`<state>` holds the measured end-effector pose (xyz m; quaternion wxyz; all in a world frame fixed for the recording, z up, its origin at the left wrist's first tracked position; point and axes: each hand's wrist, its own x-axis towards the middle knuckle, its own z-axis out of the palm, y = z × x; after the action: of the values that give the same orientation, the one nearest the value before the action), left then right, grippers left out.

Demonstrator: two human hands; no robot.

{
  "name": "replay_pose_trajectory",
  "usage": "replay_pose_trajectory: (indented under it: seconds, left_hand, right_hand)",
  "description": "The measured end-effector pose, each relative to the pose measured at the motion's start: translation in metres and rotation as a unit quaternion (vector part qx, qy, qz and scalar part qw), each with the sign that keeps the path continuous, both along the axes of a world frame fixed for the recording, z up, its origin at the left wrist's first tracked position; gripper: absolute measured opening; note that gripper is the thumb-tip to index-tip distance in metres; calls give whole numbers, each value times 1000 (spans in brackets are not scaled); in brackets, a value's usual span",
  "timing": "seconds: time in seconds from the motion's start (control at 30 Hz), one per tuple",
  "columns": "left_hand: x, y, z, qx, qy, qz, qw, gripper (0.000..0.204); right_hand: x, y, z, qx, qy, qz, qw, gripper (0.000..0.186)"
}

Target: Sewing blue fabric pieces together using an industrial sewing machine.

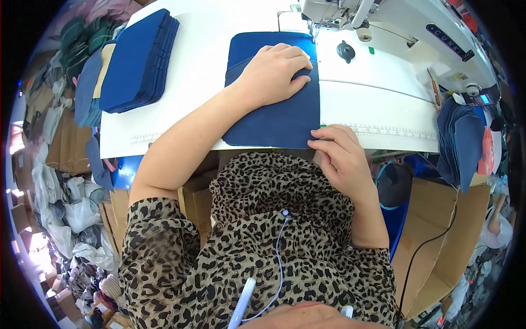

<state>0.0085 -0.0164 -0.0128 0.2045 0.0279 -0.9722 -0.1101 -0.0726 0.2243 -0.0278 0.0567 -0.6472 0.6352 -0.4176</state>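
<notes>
A dark blue fabric piece (271, 123) with rounded corners and a slanted seam lies on the white sewing table, its upper right edge beside the needle area of the sewing machine (394, 33). My left hand (276, 74) rests on top of it, palm down, thumb apart from the loosely bent fingers. At the lower right corner of the fabric, by the table's front edge, my right hand (341, 156) has its fingertips closed on the edge. The underside of that grip is hidden.
A stack of blue fabric pieces (139, 63) sits at the table's left. Right of the needle lies a small black round part (346, 51). More blue pieces (460, 140) hang at the right edge, near orange-handled snips (435, 90). An open cardboard box (438, 241) stands below right.
</notes>
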Motion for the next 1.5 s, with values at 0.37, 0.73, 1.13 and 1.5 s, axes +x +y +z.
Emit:
replay_pose_trajectory:
  seconds: [0.37, 0.73, 1.13, 1.5]
  left_hand:
    - [-1, 1, -3, -10, 19, 11, 1000, 18]
    - [-2, -2, -4, -20, 32, 5, 999, 19]
    - [0, 0, -5, -5, 16, 12, 1000, 20]
    - [-3, -1, -3, -4, 14, 17, 1000, 20]
  right_hand:
    - [4, -7, -5, -31, -3, -29, 999, 18]
    - [5, -10, -6, -50, -3, -41, 998, 18]
    - [6, -9, -4, -37, -25, -44, 998, 15]
    - [0, -5, -1, -18, -82, -36, 996, 20]
